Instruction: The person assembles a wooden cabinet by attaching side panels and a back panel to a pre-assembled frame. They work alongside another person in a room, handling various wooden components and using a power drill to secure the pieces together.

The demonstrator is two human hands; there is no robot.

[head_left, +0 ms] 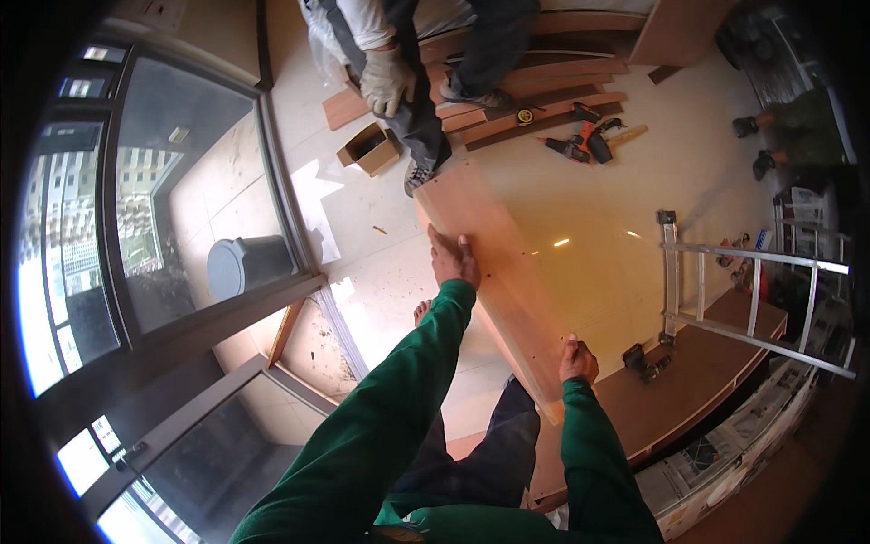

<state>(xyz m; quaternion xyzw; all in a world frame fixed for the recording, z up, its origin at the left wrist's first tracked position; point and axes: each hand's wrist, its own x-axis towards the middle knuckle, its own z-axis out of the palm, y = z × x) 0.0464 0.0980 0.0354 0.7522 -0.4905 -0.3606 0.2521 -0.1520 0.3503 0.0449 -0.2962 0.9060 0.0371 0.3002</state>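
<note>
Held wooden board (509, 283), shoe (420, 175) near far end, ladder (756, 297), cardboard box (380, 158)

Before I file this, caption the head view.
Left hand and right hand on a wooden panel, a metal ladder at right.

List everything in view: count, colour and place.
long wooden panel: 1, reddish, centre
loose wooden boards: several, brown, top
round tape measure: 1, yellow, on boards
open cardboard box: 1, brown, upper centre
compact power tools: count unclear, orange, upper right
handheld drill: 1, black, lower right
metal ladder: 1, silver, right
round lidded bin: 1, grey, left
framed glass windows: several, dark, left
co-worker: 1, white-sleeved, top
another person: 1, dark-clothed, far right
left hand: 1, green-sleeved, panel's left edge
right hand: 1, green-sleeved, panel's lower right edge
</note>
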